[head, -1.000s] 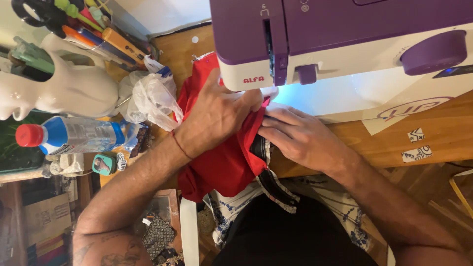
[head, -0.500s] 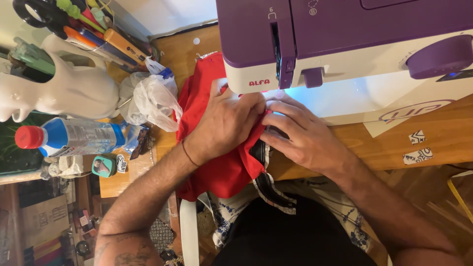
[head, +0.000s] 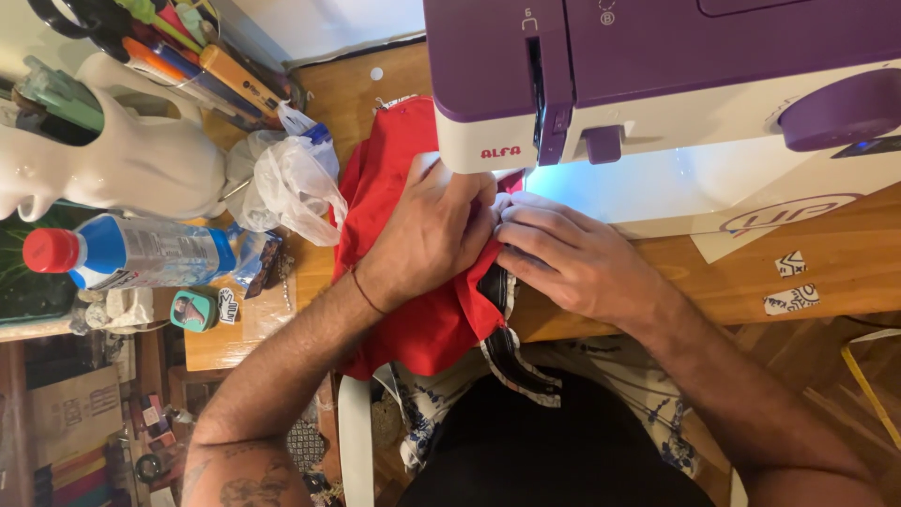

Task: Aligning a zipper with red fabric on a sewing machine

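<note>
A clear plastic bottle [head: 141, 253], red-capped with a blue-and-white label, is seen lying at the table's [head: 845, 272] left edge.

I see a wooden table [head: 845, 272] running across the view, its left edge crowded with clutter. Wooden floorboards [head: 845, 376] show beneath its near edge at right. A pale wall [head: 319, 23] rises behind the far edge.
</note>
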